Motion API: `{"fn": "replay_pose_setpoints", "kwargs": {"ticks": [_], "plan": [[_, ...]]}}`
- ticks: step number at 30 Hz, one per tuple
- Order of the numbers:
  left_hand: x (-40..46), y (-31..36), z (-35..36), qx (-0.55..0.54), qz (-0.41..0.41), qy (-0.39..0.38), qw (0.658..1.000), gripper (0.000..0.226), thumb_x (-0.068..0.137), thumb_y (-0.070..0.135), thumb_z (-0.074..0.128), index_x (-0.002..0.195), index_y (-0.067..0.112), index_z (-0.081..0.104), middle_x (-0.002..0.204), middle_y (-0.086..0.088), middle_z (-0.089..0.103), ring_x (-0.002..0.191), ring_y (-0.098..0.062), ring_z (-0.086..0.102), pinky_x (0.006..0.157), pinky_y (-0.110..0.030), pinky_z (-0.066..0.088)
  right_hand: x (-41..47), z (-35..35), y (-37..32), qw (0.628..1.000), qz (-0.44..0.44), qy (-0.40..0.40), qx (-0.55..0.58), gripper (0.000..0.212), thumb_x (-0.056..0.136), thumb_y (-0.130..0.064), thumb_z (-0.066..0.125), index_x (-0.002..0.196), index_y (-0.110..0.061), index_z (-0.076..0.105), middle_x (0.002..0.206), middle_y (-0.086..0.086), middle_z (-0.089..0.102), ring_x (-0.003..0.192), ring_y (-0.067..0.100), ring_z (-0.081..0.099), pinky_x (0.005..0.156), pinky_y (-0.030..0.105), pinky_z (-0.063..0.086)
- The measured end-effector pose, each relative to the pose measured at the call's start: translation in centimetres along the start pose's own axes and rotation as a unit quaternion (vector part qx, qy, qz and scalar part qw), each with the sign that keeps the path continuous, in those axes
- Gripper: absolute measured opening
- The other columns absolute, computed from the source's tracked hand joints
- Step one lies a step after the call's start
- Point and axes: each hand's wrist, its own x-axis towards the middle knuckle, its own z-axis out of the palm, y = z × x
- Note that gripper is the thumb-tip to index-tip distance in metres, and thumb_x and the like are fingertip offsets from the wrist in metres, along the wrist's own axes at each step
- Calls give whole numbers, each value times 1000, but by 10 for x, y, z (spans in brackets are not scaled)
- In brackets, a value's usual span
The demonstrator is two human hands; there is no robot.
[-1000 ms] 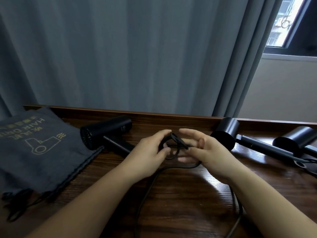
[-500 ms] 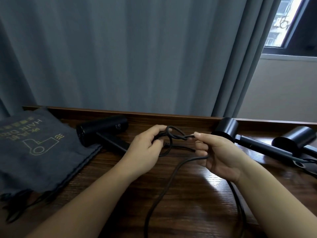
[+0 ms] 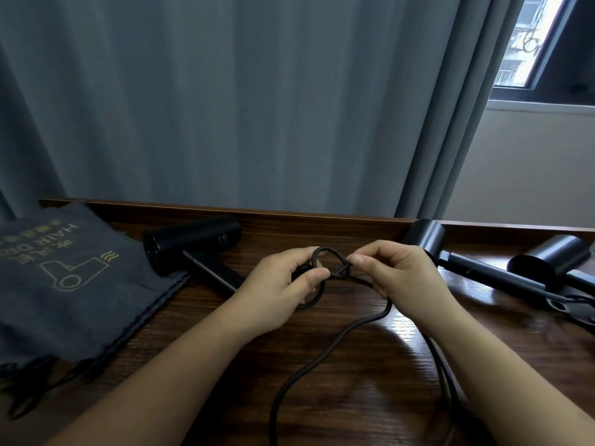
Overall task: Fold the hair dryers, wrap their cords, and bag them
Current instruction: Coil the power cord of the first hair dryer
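Grey curtains hang behind a dark, glossy wooden table with a raised back edge. Taking the nearest hair dryer as landmark: it lies unfolded, matte black barrel along the back edge, its slim handle slanting toward the person. To its left lie soft grey drawstring bags printed with a gold dryer outline. To its right, the left hand curls round small coils of the cord, thumb pressing them where they cross. Further right, the right hand pinches the strand between thumb and forefinger just beside that crossing. The cord is round, rubbery and black; its slack runs from the right hand toward the person and off the bottom edge. The next wrap turns on this: the free length lies below and right of the coils, so the right hand seems better placed to bring it round. Two more black dryers lie well right of the landmark, handles out.
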Motion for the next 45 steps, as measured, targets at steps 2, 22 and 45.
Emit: {"fn": "replay_pose_setpoints", "kwargs": {"ticks": [2, 22, 45], "plan": [[0, 1, -2, 3, 8, -17, 1000, 9, 99, 30, 59, 101, 29, 68, 94, 8, 70, 83, -5, 65, 76, -30, 57, 0, 1, 2, 1000, -16, -10, -19, 7, 90, -19, 72, 84, -19, 77, 57, -11, 63, 49, 1, 52, 50, 13, 40], [3, -2, 5, 2, -75, 73, 994, 53, 83, 28, 78, 129, 39, 54, 97, 14, 68, 92, 0, 66, 91, -27, 55, 1, 7, -2, 960, 169, 37, 219, 10, 95, 1, 62, 103, -5, 64, 84, 7, 77, 55, 10, 56, 48, 17, 45], [1, 2, -6, -232, -58, 1, 971, 50, 80, 39, 69, 129, 37, 60, 106, 5, 70, 82, -5, 64, 61, -16, 50, -4, 12, -1, 963, 90, -169, 190, 25, 77, -12, 75, 92, -9, 55, 63, 4, 63, 45, 9, 46, 40, 16, 34]]}}
